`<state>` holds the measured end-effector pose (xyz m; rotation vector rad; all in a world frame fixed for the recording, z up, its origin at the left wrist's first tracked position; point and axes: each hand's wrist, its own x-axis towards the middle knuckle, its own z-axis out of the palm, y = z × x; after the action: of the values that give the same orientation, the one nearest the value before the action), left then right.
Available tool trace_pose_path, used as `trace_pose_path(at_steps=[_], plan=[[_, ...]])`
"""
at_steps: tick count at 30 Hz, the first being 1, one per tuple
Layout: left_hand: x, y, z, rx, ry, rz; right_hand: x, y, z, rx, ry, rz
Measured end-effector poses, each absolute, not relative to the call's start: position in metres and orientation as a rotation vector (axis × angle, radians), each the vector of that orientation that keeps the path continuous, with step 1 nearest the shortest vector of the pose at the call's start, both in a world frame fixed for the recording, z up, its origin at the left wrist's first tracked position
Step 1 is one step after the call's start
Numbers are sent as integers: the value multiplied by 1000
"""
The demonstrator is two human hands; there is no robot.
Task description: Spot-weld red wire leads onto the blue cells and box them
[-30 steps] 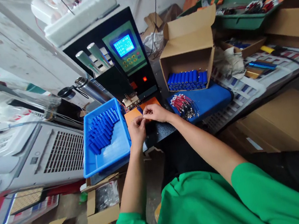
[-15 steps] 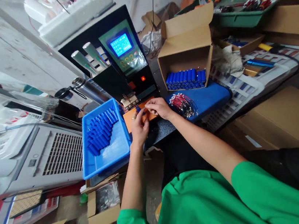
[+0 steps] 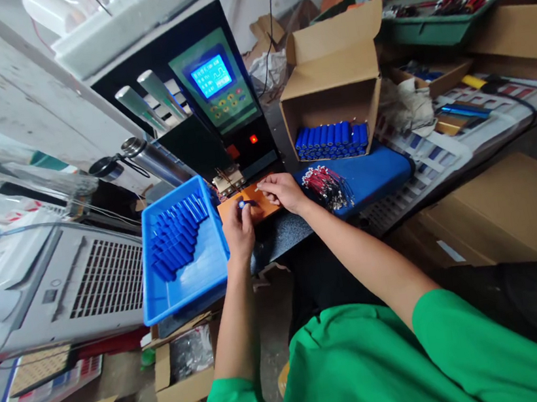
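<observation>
My left hand (image 3: 238, 229) pinches a small blue battery cell (image 3: 245, 203) over the orange pad (image 3: 260, 210) in front of the black spot welder (image 3: 209, 103). My right hand (image 3: 283, 190) rests on the pad just right of the cell, fingers closed in a pinch on something too small to make out. The welder's electrode tips (image 3: 226, 179) sit just beyond both hands. A blue tray (image 3: 174, 289) with several blue cells lies at my left. A bundle of red and black wires (image 3: 328, 186) lies on a blue mat (image 3: 374, 174) at my right.
An open cardboard box (image 3: 332, 80) holding a row of blue cells stands behind the mat. A green tray (image 3: 425, 5) with parts is at the far right back. Large cardboard boxes (image 3: 502, 210) stand at the right, an air cooler (image 3: 62, 287) at the left.
Both hands have moved forward from the table's near edge onto the orange pad, toward the welder's tips. The blue cell now shows in my left fingers.
</observation>
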<state>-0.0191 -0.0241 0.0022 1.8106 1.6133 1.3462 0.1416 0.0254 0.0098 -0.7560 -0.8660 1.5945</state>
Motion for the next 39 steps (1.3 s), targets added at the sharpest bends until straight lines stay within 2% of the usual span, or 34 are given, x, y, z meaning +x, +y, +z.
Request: trace_pose_path(at_steps=[12,26,39], plan=[[-16,0,1,1761,1475,1346,141,25,10,-751,-884,1563],[-18,2,-12,1744,1568,1395,139,25,9,-793,-868,1541],[-10,-5,0,1802,1577,1390,137,24,10,-877,-918,1489]])
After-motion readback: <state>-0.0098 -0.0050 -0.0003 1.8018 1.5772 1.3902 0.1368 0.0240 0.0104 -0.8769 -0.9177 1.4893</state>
